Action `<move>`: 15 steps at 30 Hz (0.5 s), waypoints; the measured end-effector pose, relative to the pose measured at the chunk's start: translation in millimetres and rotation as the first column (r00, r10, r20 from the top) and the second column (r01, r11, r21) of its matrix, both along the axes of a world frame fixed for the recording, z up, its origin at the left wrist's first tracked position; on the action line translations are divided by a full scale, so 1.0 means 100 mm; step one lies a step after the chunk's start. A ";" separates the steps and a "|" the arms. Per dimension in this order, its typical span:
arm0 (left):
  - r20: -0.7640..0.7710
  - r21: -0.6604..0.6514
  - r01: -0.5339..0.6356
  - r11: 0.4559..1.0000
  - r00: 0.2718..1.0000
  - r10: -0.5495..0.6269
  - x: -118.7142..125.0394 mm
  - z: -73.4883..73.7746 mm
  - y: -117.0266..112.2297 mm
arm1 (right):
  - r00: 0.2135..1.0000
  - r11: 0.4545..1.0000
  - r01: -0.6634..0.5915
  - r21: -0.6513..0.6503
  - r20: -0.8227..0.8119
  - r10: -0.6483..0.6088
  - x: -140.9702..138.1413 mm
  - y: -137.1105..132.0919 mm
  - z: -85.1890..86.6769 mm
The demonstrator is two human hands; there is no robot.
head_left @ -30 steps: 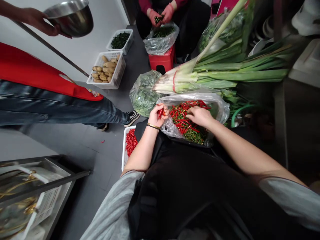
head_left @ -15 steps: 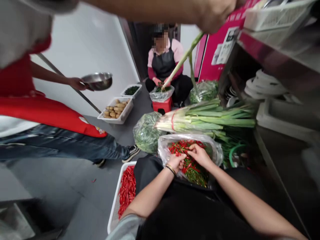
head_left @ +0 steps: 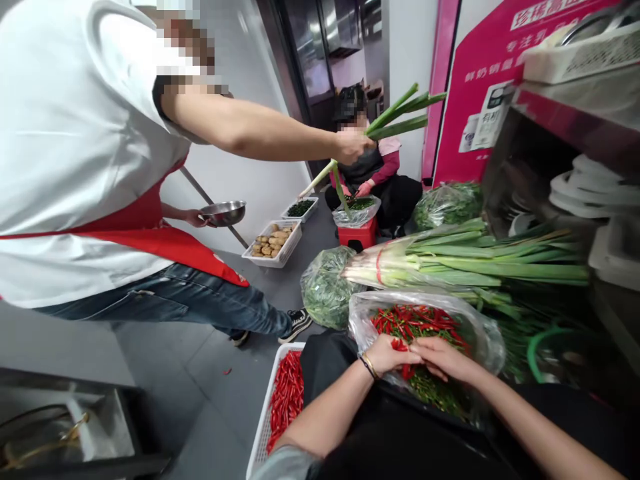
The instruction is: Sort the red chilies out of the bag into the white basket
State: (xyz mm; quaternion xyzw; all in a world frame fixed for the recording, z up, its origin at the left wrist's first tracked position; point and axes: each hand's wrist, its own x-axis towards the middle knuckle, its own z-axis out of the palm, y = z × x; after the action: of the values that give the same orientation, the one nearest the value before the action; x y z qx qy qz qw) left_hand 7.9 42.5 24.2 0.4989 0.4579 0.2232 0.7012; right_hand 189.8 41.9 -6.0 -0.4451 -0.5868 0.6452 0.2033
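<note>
A clear plastic bag (head_left: 480, 327) full of red and green chillies (head_left: 415, 320) rests in front of my lap. Both my hands meet at its near edge. My left hand (head_left: 387, 353), with a bracelet at the wrist, is closed on a few red chillies. My right hand (head_left: 440, 357) is curled beside it, fingertips pressed on the same chillies. A white basket (head_left: 261, 440) with plucked red chillies (head_left: 286, 397) lies on the floor to my left.
A standing person in a red apron (head_left: 150, 227) holds a leek (head_left: 380, 123) and a steel bowl (head_left: 225, 212). A seated person (head_left: 370, 173) works behind a red stool (head_left: 356, 235). Bundled leeks (head_left: 465, 260), bagged greens (head_left: 325, 287), a ginger basket (head_left: 273, 243) surround me.
My view has tilted up. My left hand dropped from a raised pinch into the bag beside my right hand. The standing person lifted a leek higher and lowered the bowl.
</note>
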 end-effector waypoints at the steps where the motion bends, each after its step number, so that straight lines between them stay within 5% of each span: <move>1: -0.023 0.005 0.012 1.000 1.000 -0.012 0.00 0.01 0.00 | 1.000 1.000 -0.007 -0.006 -0.020 0.007 0.01 -0.02 0.00; 6: -0.010 0.074 0.049 0.996 0.999 -0.048 0.02 0.09 -0.02 | 0.988 0.980 0.151 0.133 -0.043 -0.146 0.10 -0.09 0.22; 11: 0.006 0.155 0.246 0.957 0.968 -0.250 0.04 0.20 -0.03 | 0.977 0.990 -0.086 -0.113 -0.202 0.062 0.14 -0.15 0.39; 15: 0.225 0.036 0.270 0.962 0.936 -0.271 -0.05 0.21 -0.07 | 0.906 0.981 0.038 -0.192 -0.408 -0.114 0.11 -0.29 0.42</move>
State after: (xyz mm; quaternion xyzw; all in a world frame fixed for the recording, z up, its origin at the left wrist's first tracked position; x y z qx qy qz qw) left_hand 3.1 35.1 45.6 0.5297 0.3008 0.1813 0.7721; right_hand 201.1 13.4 35.9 -0.3360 -0.4515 0.7670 0.3081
